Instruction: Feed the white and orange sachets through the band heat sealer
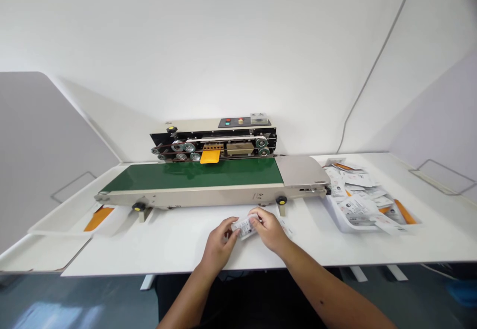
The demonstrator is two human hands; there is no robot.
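Both hands meet just above the white table (175, 249), in front of the sealing machine. My left hand (219, 245) pinches the left end of a small white printed packet (245, 227). My right hand (269, 229) grips the packet's right end with curled fingers. The packet is held a little tilted between the two hands. Behind them runs the machine's green conveyor belt (194, 174), with its roller and sealing head (214, 147) at the back.
A pile of several white and orange packets (363, 200) lies in a white tray at the right. A white tray (70, 219) with an orange packet (98, 218) sits at the left end of the belt. Grey partitions stand on both sides.
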